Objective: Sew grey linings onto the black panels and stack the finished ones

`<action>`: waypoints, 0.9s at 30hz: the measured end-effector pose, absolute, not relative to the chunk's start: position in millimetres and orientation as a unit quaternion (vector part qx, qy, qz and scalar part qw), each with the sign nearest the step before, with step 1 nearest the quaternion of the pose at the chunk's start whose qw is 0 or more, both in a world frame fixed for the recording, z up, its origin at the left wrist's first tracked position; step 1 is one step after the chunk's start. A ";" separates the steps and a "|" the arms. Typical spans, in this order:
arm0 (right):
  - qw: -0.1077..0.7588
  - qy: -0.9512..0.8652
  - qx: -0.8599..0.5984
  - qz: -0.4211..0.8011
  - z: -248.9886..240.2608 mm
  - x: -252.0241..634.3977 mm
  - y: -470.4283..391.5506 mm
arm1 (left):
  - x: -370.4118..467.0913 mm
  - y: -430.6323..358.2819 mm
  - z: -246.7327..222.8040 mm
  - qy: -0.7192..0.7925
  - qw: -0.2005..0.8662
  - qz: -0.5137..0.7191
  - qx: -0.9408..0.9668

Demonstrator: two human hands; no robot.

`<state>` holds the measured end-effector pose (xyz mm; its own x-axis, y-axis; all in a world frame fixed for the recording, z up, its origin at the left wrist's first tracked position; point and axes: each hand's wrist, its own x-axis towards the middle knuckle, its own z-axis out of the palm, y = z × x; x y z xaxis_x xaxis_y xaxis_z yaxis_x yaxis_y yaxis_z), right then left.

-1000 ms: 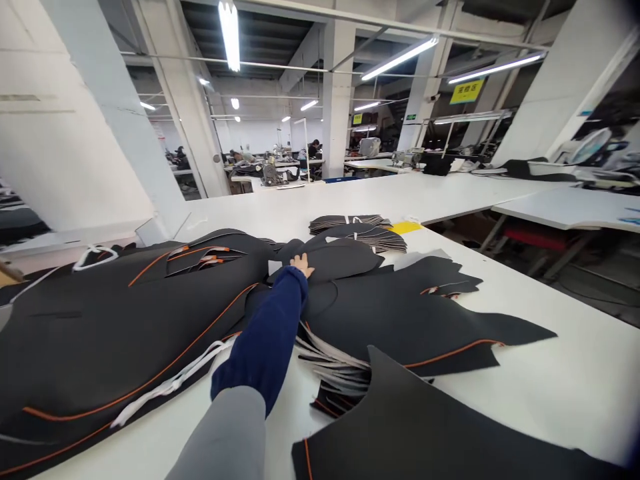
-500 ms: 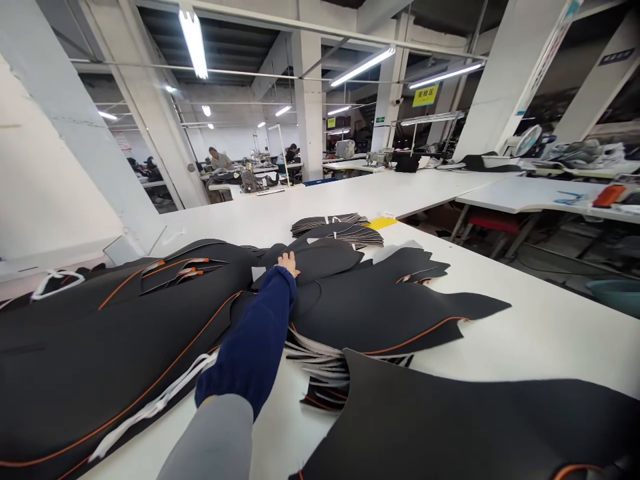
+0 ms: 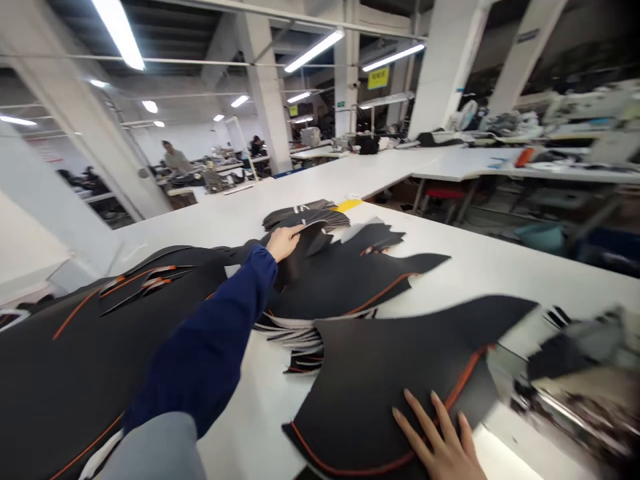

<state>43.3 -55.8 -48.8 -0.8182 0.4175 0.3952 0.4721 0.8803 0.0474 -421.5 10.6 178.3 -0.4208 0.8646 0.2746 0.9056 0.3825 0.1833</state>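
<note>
My left hand [image 3: 283,243], in a navy sleeve cover, reaches to the middle of the table. Its fingers are closed on the edge of a black fabric piece [image 3: 304,248], which bends up from the stack. Under and beside it lie black panels with orange piping [image 3: 345,283], with layered pale edges showing below. My right hand [image 3: 445,443] lies flat, fingers spread, on a nearer black panel [image 3: 370,373] with an orange trim line. More black panels with orange lines [image 3: 150,340] are heaped on the left, partly behind my left arm.
Two bundles of cut pieces [image 3: 300,212] lie farther back beside a yellow patch [image 3: 349,205]. At the right, close to me, is a blurred sewing machine [image 3: 575,413]. Pillars and other worktables stand beyond, with a person [image 3: 175,159] at the far left.
My left hand has closed on a fabric piece and lifted its edge. My right hand has come into view on the near panel. The view has turned right.
</note>
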 end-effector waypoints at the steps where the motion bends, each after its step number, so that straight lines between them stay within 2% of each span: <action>1: 0.178 -0.952 -0.238 -0.078 -37.5 41.8 -55.9 | -396.5 7.8 183.8 -0.789 0.079 -0.170 -0.585; 4: 0.102 -0.959 -0.261 -0.040 -7.8 37.7 -60.4 | -309.5 -19.0 184.7 -0.681 0.015 -0.136 -0.719; 9: 0.057 -0.964 -0.256 0.052 7.0 42.2 -82.4 | -193.4 -85.9 145.4 -0.472 -0.244 0.105 -0.841; 11: 0.060 -0.966 -0.245 0.065 3.0 47.2 -92.5 | -165.4 -90.0 124.8 -0.390 -0.288 0.176 -0.857; 13: 0.060 -0.967 -0.241 0.061 -2.0 51.7 -99.4 | -142.4 -75.2 104.2 -0.400 -0.243 0.148 -0.871; 17: 0.052 -0.967 -0.245 0.053 -6.7 57.6 -99.9 | -100.1 -20.9 58.3 -0.532 -0.079 -0.017 -0.843; 22: 0.061 -0.965 -0.244 0.069 -10.7 69.9 -91.3 | -69.6 -2.1 14.4 -0.543 -0.075 -0.067 -0.834; 27: 0.085 -0.966 -0.236 0.068 -16.2 78.8 -91.1 | -76.3 -24.8 18.4 -0.477 -0.094 -0.080 -0.870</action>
<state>78.8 -91.1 -16.2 -0.8739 0.4680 0.1314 0.4449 0.8789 -0.1717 -76.3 -24.8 18.4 0.5319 0.8454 0.0484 0.8154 -0.5267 0.2404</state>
